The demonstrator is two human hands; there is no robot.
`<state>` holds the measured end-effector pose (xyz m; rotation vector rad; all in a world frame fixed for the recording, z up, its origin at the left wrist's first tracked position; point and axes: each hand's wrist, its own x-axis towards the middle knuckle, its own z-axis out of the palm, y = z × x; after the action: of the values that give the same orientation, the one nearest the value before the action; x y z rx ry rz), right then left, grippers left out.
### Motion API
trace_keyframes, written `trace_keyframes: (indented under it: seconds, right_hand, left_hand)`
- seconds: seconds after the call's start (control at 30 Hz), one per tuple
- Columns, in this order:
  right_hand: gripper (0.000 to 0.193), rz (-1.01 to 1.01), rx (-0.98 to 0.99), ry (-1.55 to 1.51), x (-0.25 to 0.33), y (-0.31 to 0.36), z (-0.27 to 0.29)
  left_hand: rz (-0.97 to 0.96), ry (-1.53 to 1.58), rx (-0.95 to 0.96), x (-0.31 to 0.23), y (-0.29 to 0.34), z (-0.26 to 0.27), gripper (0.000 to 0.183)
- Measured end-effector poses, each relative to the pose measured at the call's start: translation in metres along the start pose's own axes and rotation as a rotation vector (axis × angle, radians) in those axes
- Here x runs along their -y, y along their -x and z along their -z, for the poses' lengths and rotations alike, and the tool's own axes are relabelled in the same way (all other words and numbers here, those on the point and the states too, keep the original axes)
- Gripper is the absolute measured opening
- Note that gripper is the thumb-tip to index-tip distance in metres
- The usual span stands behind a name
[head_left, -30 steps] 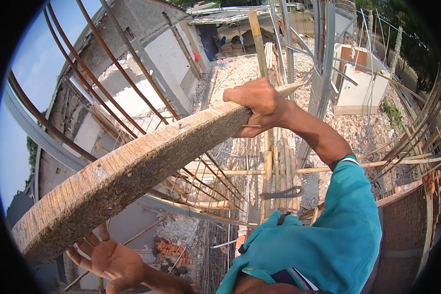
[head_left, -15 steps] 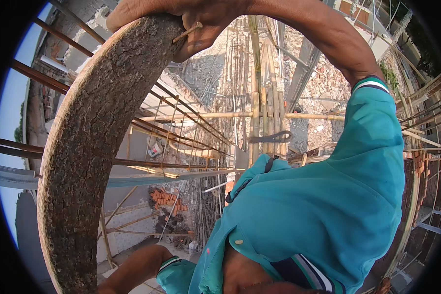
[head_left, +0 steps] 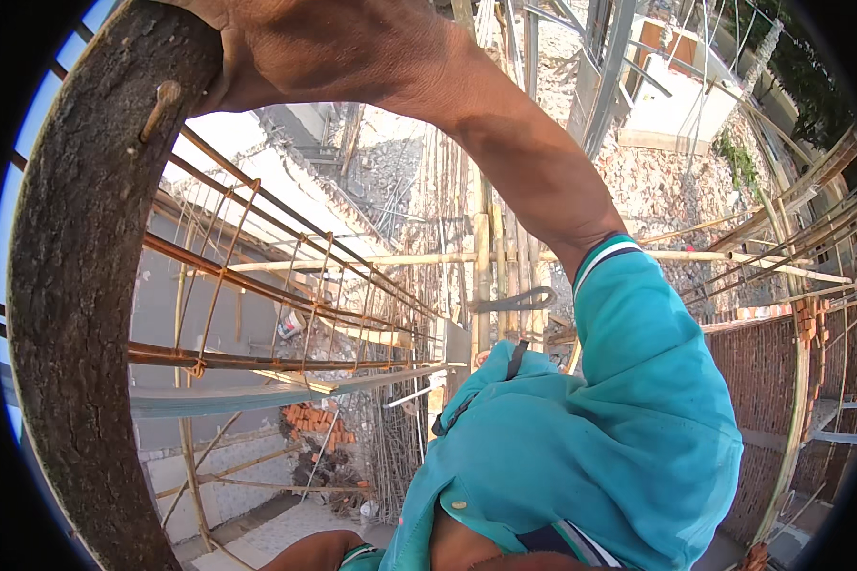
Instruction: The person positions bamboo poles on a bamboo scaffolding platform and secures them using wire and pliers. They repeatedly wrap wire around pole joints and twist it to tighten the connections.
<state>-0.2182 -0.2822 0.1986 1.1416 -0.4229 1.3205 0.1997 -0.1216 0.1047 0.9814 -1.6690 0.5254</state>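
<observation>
Rough, weathered wood fills the left of the view: one long plank (head_left: 76, 314), dark brown and pitted, bowed by the lens so that it arcs from the top edge down to the lower left. Its upper end lies under the right hand (head_left: 324, 52), which closes over the plank's top edge from the right; the fingers wrap out of sight behind the wood, so only the back of the hand and the thumb side show, clamped on the board. One bent, rusty nail (head_left: 160, 107) sticks out of the plank's face just below and to the left of that grip. The right forearm runs down and to the right into a teal sleeve (head_left: 638, 400) with a striped cuff.

Of the left hand, only a forearm (head_left: 316, 552) with a teal cuff enters at the lower edge; the hand itself lies out of view, so whether its fingers are spread or closed cannot be told.

Behind the plank, several rusted rebar rods (head_left: 257, 285) tied with thin wire stirrups run across, too many and too overlapped to count exactly. Beyond them stand bamboo poles (head_left: 481, 276), upright and level, a pile of red bricks (head_left: 314, 419) far below, and one brick wall (head_left: 771, 400) at the right.
</observation>
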Motion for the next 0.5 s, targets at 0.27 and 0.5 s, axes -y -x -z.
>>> trace_keyframes:
  seconds: [0.27, 0.5]
  right_hand:
    - [0.029, -0.025, -0.004, -0.291, 0.014, 0.033, -0.029]
    - [0.038, -0.012, 0.337, -0.49, 0.007, 0.049, -0.024]
  left_hand:
    - [-0.056, -0.824, -0.157, 0.013, 0.022, 0.038, 0.044]
    - [0.045, -1.045, -0.237, 0.016, 0.022, 0.053, 0.04]
